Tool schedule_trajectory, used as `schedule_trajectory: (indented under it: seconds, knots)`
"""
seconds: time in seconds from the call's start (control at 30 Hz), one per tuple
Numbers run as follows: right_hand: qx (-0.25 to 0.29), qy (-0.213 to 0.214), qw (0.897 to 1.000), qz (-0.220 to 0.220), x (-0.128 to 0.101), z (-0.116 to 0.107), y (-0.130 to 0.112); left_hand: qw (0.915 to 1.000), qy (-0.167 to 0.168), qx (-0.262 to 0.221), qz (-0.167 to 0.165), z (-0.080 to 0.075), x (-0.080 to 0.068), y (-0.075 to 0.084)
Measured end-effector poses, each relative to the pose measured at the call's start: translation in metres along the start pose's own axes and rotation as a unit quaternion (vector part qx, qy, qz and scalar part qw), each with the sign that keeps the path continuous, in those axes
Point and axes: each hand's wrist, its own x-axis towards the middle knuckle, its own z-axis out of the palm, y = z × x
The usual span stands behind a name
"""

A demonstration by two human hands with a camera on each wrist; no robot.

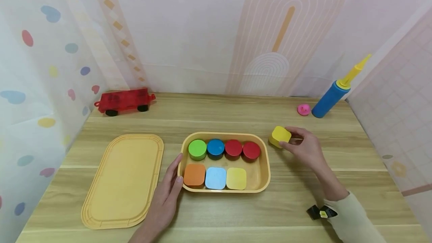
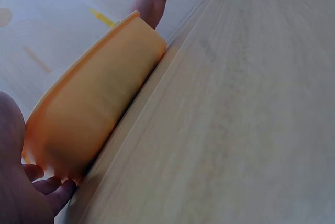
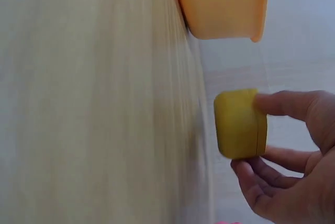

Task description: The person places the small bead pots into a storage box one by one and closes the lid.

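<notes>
A yellow-orange tray [image 1: 265,160] sits mid-table holding round green, blue and two red blocks in the back row and square orange, light blue and yellow blocks in front. My left hand [image 1: 168,188] rests against the tray's left wall [image 2: 89,109], fingers straight. My right hand [image 1: 298,143] pinches a yellow square block [image 1: 280,136] just right of the tray, a little above the table; the right wrist view shows the block [image 3: 238,124] between thumb and fingers, with the tray [image 3: 222,4] beyond it.
The tray's flat lid [image 1: 123,179] lies left of the tray. A red toy wagon [image 1: 124,101] stands at the back left. A blue and yellow pump [image 1: 337,91] and a small pink toy [image 1: 303,109] are at the back right. Curtains surround the table.
</notes>
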Motion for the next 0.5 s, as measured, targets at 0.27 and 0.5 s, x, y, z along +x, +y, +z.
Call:
schedule_trajectory:
  seconds: [0.27, 0.5]
  knots:
    - [0.034, 0.031, 0.996, -0.078, -0.016, -0.007, -0.018, 1.0000, -0.001, -0.001, -0.009, 0.001, 0.001, -0.001]
    - [0.070, 0.035, 0.988, -0.136, -0.032, -0.012, -0.038, 1.0000, 0.000, -0.001, -0.008, 0.000, 0.000, -0.001]
